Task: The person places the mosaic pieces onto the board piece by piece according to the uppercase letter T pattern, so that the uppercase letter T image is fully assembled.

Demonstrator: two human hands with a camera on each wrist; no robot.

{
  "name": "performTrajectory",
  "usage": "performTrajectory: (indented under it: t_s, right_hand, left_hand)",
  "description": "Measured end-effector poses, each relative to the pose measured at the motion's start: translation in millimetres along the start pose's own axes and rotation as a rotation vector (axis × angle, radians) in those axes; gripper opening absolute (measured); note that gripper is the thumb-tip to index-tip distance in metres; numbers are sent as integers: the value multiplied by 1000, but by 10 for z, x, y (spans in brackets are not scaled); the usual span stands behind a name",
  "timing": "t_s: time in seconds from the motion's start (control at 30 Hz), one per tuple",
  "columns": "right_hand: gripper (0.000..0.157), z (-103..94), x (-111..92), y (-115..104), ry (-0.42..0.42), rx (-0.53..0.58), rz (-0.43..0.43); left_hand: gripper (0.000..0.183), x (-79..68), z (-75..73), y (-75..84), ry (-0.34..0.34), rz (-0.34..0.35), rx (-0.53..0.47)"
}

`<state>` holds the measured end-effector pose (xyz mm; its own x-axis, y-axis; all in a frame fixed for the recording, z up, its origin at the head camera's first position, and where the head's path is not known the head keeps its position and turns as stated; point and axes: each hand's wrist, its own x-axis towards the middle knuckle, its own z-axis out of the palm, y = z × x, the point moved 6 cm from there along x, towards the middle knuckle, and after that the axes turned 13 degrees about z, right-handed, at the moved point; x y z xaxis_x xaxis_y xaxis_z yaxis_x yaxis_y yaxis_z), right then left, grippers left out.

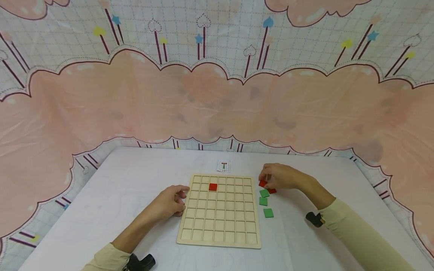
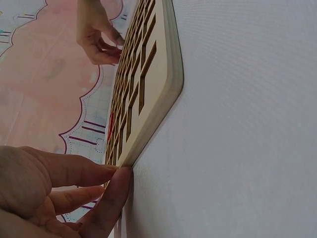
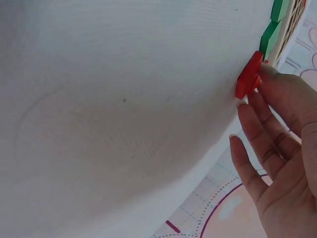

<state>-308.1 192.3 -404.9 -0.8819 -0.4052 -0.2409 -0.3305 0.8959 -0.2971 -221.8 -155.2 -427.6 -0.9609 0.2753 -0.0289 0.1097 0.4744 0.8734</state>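
The step in hand appeared to be picking up a loose tile beside the wooden grid board (image 1: 219,215). The right hand (image 1: 280,177) pinched a red tile (image 1: 262,183) between thumb and fingers, just off the board's right side near its far end; a second red tile (image 1: 272,191) lay just beside it on the bench (image 1: 298,233), and three green tiles (image 1: 268,213) were strung out toward the person. The left hand (image 1: 169,202) gripped the board's left edge between thumb and finger, apparently steadying it. One placed red tile (image 1: 213,187) sat in the second row from the far edge, third column from the left. Beyond the board lay a small card (image 1: 224,166) with what looked like a T-shaped pattern. The next move seemed to call for lifting the pinched tile clear of its neighbours, bringing it leftward and lowering it squarely into a cell.
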Motion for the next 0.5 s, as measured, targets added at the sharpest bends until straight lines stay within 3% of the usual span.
performTrajectory:
  t_s: [0.5]
  right_hand:
    - [21, -33, -3, 3, 48, -26, 19]
  left_hand:
    - [63, -2, -2, 17, -8, 25, -17]
